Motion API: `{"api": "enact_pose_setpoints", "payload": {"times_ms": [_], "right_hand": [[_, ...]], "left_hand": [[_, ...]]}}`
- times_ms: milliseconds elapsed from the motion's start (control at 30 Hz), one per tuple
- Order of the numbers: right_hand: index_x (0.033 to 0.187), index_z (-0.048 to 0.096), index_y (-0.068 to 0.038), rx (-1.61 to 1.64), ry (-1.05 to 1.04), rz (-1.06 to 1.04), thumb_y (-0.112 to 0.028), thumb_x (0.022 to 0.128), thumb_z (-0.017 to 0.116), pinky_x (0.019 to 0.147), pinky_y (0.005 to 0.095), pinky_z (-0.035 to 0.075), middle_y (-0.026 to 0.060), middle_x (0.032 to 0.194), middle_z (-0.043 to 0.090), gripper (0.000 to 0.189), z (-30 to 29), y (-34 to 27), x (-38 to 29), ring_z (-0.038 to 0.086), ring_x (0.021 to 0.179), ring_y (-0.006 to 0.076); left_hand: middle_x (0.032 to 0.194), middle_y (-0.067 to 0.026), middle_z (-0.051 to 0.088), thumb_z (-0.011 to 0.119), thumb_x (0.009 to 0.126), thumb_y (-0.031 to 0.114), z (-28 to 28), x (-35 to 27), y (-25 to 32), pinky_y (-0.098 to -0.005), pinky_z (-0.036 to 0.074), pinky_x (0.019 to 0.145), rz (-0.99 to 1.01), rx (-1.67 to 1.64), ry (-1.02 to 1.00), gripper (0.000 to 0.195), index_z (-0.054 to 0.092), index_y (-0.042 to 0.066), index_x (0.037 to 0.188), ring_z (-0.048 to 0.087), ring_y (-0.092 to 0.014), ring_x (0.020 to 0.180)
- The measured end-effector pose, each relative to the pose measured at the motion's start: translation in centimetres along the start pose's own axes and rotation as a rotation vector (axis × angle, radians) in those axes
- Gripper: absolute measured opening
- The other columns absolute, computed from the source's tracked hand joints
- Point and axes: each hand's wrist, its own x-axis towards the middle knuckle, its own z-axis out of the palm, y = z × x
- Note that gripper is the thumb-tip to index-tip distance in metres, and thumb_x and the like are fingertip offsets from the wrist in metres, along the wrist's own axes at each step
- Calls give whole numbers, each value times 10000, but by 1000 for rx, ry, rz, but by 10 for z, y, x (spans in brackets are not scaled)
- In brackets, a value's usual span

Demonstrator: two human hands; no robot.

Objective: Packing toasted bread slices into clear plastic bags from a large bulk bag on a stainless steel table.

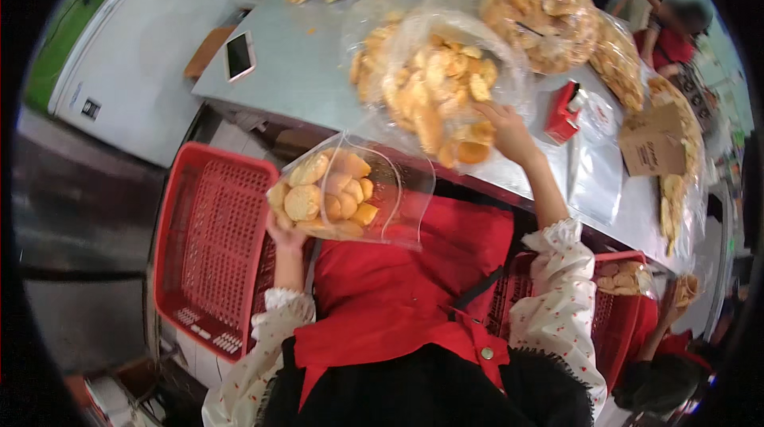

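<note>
My left hand (287,235) holds a clear zip-top plastic bag (403,212) by its lower left end. Round toasted bread slices (302,202) fill that end, and the bag's other end points right. At the mouth of a large clear plastic sack (504,39) on the metal table is my right hand (507,131). Its fingertips touch or nearly touch the toasted bread slices (441,78) heaped in the sack. Whether they grip a piece cannot be made out. Several slices (471,149) hang over near the table's front edge.
Further sacks of bread (537,15) crowd the metal table (286,81). A phone (240,57), a red box (564,113), clear plastic bags (594,182) and a cardboard box (652,139) lie there. Red plastic baskets (215,230) flank me. Other people (668,45) work at right.
</note>
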Motion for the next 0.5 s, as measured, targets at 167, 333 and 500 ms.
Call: {"api": "enact_pose_setpoints", "payload": {"times_ms": [167,333,500], "right_hand": [[794,553,-80,-163,-26,21,-74,625,616,684,390,394,86,845,534,180,1,14,-4,494,835,284],[859,524,-21,452,336,522,-95,690,649,642,286,447,138,835,571,223,-23,11,-12,573,734,231],[954,518,-24,678,469,427,-83,737,616,604,217,437,38,773,578,245,-25,-25,-24,551,699,116]], "left_hand": [[1251,-121,393,427,791,433,32,3,-1,-405,331,949,182,13,-407,594,344,65,1250,384,-268,1145],[1226,-125,416,527,716,477,42,-7,2,-401,358,935,130,321,7,690,356,58,1237,434,-266,1097],[1250,-114,393,519,718,421,-4,-6,19,-415,299,969,10,76,-166,682,314,63,1261,380,-279,1143]]}}
